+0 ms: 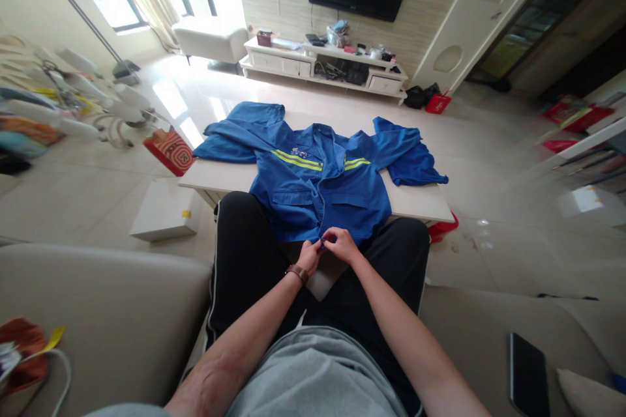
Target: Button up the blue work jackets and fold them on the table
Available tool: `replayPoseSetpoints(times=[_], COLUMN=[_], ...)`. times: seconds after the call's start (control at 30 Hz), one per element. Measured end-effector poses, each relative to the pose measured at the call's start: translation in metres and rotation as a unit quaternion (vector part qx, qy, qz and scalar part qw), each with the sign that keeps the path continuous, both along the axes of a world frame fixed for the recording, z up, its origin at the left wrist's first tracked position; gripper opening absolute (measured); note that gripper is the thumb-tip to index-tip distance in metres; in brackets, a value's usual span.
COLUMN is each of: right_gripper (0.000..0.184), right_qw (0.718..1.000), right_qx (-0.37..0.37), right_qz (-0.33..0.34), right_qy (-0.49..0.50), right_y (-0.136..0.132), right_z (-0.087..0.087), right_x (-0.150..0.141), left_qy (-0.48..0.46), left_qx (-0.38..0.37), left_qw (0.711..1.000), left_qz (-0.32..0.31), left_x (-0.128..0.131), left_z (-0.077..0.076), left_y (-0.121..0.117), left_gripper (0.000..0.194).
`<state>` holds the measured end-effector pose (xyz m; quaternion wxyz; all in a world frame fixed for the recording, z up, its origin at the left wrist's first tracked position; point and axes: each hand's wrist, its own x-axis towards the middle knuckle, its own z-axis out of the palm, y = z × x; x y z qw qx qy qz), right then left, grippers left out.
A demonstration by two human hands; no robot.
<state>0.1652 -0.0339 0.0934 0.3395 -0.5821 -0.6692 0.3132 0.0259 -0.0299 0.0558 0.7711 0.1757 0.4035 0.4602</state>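
Note:
A blue work jacket (293, 189) with yellow reflective stripes lies spread front side up on a white table (220, 176), its sleeves out to both sides. Its bottom hem hangs over the near edge, between my knees. My left hand (310, 255), with a brown watch on the wrist, pinches the hem at the foot of the front opening. Against it, my right hand (341, 245) grips the same spot with its fingertips. A bit of blue cloth shows between the fingers; whether a button is there I cannot make out.
Beside the table on the left are a white box (163, 212) and a red patterned bag (170, 151). A phone (529, 374) lies on the sofa (464, 332) to my right. Beyond the table stands a low TV cabinet (323, 65) with items on it.

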Motion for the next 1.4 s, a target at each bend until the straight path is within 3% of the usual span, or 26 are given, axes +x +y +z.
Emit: replayPoseSetpoints(times=[0.43, 1.07, 1.4], right_gripper=[0.018, 0.022, 0.025], right_qw=[1.000, 1.000, 0.999], right_qx=[0.004, 0.005, 0.009], right_qz=[-0.029, 0.006, 0.018], right_qy=[-0.010, -0.024, -0.046], right_y=[0.001, 0.001, 0.002], right_z=[0.000, -0.006, -0.009], right_x=[0.003, 0.001, -0.004], left_qy=[0.055, 0.265, 0.261], left_qx=[0.055, 0.079, 0.074], left_qw=[0.997, 0.961, 0.962], left_qz=[-0.021, 0.001, 0.006], left_x=[-0.001, -0.011, -0.005], left_z=[0.000, -0.020, -0.026], left_y=[0.001, 0.007, 0.005], left_gripper=[0.035, 0.035, 0.030])
